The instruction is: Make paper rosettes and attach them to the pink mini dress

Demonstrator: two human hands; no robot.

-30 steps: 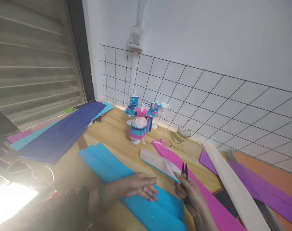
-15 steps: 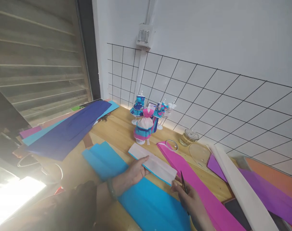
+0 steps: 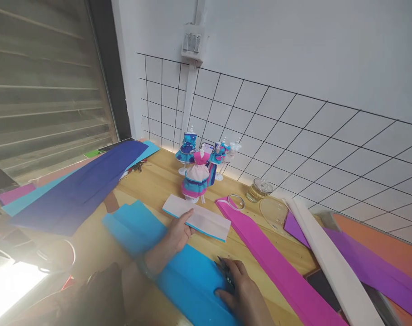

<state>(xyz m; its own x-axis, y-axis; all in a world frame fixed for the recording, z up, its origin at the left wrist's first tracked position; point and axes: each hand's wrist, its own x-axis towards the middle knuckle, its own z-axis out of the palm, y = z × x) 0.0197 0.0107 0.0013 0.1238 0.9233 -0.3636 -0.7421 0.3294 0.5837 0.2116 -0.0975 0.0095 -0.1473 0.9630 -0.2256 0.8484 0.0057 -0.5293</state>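
My left hand (image 3: 179, 233) pinches a pale pink strip (image 3: 208, 221) with a bright blue layer showing along its lower edge, thumb on top and fingers beneath. Paper or thin cloth, I cannot tell which. Small dark scissors (image 3: 226, 271) are in my right hand (image 3: 241, 287), blades pointing up and left, apart from the strip. Under both hands lies a large bright blue sheet (image 3: 189, 285), with its folded far end reaching left of my left wrist. A long magenta piece (image 3: 260, 242) lies to the right of my right hand.
Several miniature dress forms in little dresses (image 3: 196, 174) stand at the back. A glass jar (image 3: 258, 190), a silver ring (image 3: 236, 202) and a clear disc (image 3: 274, 213) lie near the grid wall. A dark blue sheet (image 3: 77, 190) is at left, a white roll (image 3: 331, 258) at right.
My right hand with the scissors has come away from the strip's right end and moved down and left over the blue sheet. The left hand still holds the strip.
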